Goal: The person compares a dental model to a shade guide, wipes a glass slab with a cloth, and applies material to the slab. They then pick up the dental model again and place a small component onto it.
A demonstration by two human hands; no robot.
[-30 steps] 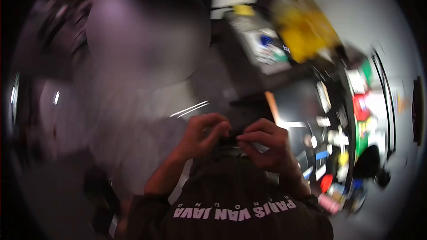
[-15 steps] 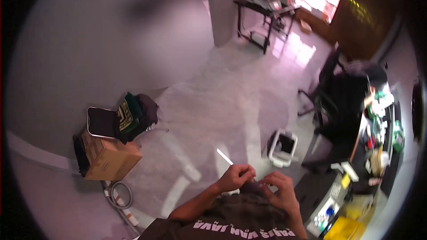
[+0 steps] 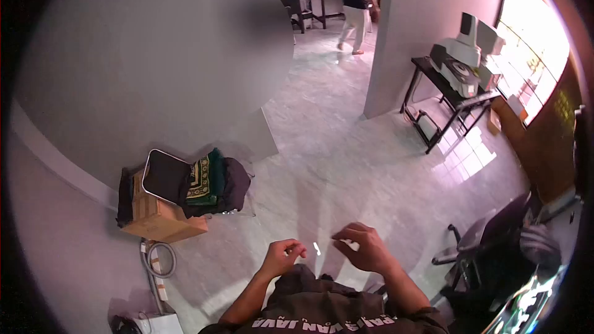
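Observation:
My left hand is in front of my dark shirt, its fingers curled in and their tips close to the thumb. Whatever may be between those fingertips is too small to make out. To its right, my right hand is held palm down with bent fingers and a gap between thumb and forefinger; nothing shows in it. The two hands are apart. Between them, a small bright white streak shows against the grey floor.
At left, a cardboard box stands by a folded chair with a green patterned cloth. A grey hose lies below. A table with a machine and an office chair are at right. A person walks in the far room.
The view has swung to the right and up, bringing the far room and person into sight. My hands have moved apart. The desk at right has mostly left the view.

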